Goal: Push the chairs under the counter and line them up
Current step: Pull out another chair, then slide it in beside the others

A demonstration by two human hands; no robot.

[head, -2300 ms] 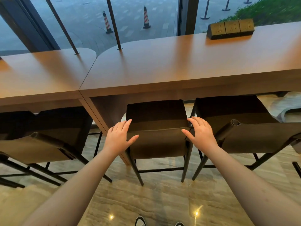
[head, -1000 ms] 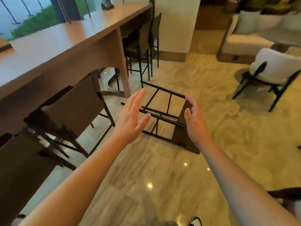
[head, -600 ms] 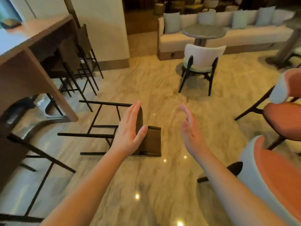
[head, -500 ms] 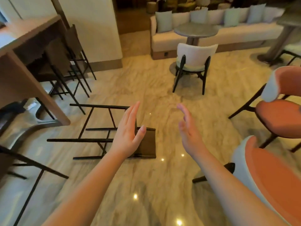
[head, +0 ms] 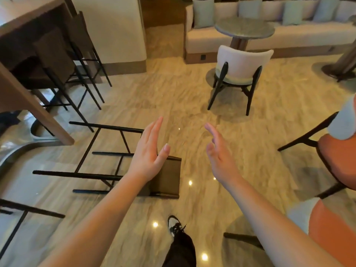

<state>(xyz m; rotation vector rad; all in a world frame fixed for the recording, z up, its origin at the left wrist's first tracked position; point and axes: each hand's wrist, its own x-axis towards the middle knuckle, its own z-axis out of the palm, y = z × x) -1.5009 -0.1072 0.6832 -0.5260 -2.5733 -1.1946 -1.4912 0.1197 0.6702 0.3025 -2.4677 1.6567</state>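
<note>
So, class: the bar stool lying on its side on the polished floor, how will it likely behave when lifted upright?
The bar stool looks rigid, with its thin metal frame. Long legs probably make it tippy. It may slide on the glossy floor.

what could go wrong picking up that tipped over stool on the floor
The fallen stool lies on its side with its thin black legs pointing toward the counter; swinging it upright could knock them into the counter's support or the stools already tucked under it. The polished floor looks slick, so the legs may slide while it is lifted. Neither the left hand nor the right hand grips anything yet, and the person's foot is close to the stool.
</note>
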